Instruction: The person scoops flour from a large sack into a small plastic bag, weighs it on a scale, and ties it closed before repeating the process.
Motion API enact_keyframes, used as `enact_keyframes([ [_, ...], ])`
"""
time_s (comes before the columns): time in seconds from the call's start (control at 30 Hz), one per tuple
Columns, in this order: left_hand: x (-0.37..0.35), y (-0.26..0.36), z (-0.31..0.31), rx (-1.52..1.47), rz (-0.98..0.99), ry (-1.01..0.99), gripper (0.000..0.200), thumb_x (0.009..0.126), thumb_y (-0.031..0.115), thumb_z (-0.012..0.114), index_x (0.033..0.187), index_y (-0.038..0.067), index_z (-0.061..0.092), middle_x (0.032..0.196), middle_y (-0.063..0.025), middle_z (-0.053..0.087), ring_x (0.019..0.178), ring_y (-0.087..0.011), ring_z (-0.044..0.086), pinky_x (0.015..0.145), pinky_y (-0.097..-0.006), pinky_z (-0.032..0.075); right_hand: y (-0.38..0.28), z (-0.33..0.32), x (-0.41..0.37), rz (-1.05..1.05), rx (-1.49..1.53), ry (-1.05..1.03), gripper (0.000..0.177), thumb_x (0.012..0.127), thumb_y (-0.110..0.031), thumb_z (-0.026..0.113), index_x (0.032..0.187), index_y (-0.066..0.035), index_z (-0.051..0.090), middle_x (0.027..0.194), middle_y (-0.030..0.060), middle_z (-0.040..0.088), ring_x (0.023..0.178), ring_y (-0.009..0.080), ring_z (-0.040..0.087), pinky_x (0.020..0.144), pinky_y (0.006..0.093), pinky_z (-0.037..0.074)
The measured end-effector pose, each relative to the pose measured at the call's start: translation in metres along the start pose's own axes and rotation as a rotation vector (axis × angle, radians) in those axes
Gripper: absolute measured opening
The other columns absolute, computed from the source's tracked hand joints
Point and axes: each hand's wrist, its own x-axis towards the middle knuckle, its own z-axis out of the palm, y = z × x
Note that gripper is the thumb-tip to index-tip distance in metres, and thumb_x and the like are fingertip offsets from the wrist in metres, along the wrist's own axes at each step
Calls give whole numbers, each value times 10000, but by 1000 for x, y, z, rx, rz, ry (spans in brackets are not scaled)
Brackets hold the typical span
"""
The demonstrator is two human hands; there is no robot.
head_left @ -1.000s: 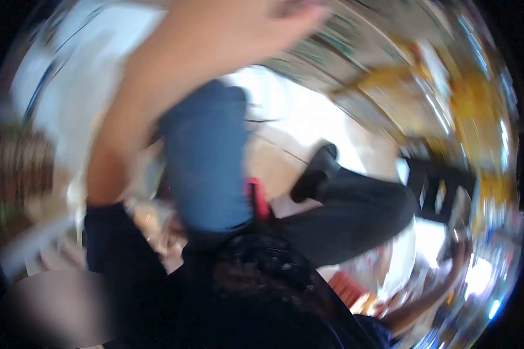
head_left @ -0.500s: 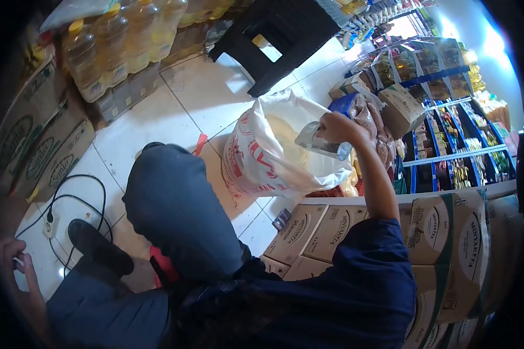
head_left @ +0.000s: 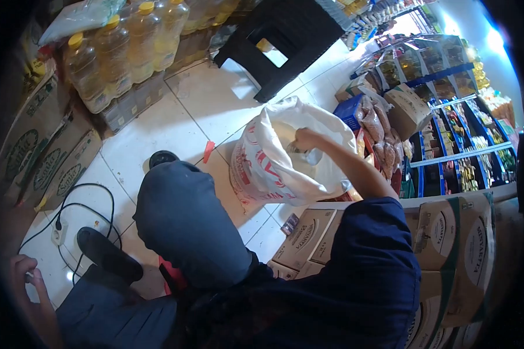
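My right hand (head_left: 307, 139) is down inside the open mouth of a white sack (head_left: 262, 157) with red print. Its fingers are closed on a silvery scoop (head_left: 310, 157), which is partly hidden by the hand and the sack's folds. Pale, loose contents (head_left: 282, 132) show inside the sack, too small to identify. My left hand (head_left: 32, 282) is at the lower left edge, beside my leg and away from the sack. Its fingers are curled in, and whatever they may hold is not clear.
A black plastic stool (head_left: 282, 43) stands beyond the sack. Bottles of yellow oil (head_left: 113, 58) are at the upper left. Cartons (head_left: 305, 235) line the right side. A black cable with a socket block (head_left: 59, 234) lies on the tiles. Stocked shelves (head_left: 448, 136) are at the right.
My right hand has lowered the scoop from above the sack's rim down into the sack. The whole view has shifted slightly. My left hand stays curled at the lower left.
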Motion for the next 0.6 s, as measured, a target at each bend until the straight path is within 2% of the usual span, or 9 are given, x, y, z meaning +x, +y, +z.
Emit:
enact_keyframes([
  [0.03,0,0,0,2,-1,-3,105,865,-20,478,955,24,508,969,-98,512,830,-179,480,721,-284,368,8,-7,2,-78,-44,32,429,763,-385,616,783,38,688,794,233,655,735,344,648,692,415,494],
  [0.13,1,-1,2,2,5,-8,107,860,-19,476,952,24,509,966,-98,511,828,-180,479,718,-283,364,-2,-64,-36,-117,-52,24,442,726,-400,647,722,40,678,678,213,637,611,347,611,612,399,484],
  [0.23,0,-2,3,1,7,-3,109,856,-18,474,949,25,510,963,-99,510,827,-182,478,715,-283,359,-28,-103,-70,-86,64,-368,425,736,-389,638,780,31,680,717,180,653,608,287,602,589,375,470],
  [0.33,-3,-3,4,-9,15,1,111,851,-17,472,946,26,511,960,-99,508,825,-183,477,711,-282,354,-6,-41,-26,-1043,36,-463,411,754,-362,619,876,27,669,781,130,656,645,211,579,593,351,455],
  [0.43,-5,-4,3,-19,19,4,113,846,-16,470,943,26,512,956,-99,507,824,-185,476,708,-281,350,-40,-3,-35,-104,347,-442,405,767,-330,599,961,22,645,817,106,635,689,164,554,601,343,443],
  [0.53,-7,2,4,-44,2,-23,109,839,-11,472,932,26,515,937,-102,507,824,-188,477,701,-288,345,-34,-11,-34,-13,405,-350,398,766,-324,598,974,12,646,786,88,628,668,165,528,601,333,440],
  [0.57,-7,4,5,-62,-3,-37,106,837,-9,473,927,26,516,928,-103,507,824,-190,478,698,-292,344,-14,-8,-24,-288,229,-272,374,768,-315,601,985,-16,661,775,73,622,672,162,543,597,330,438],
  [0.6,-8,4,4,-59,-12,-39,107,839,-9,471,929,27,516,932,-102,505,832,-190,480,703,-293,345,-5,-15,-26,-144,340,-230,355,775,-306,599,979,-23,669,764,70,619,670,156,547,597,329,442],
])
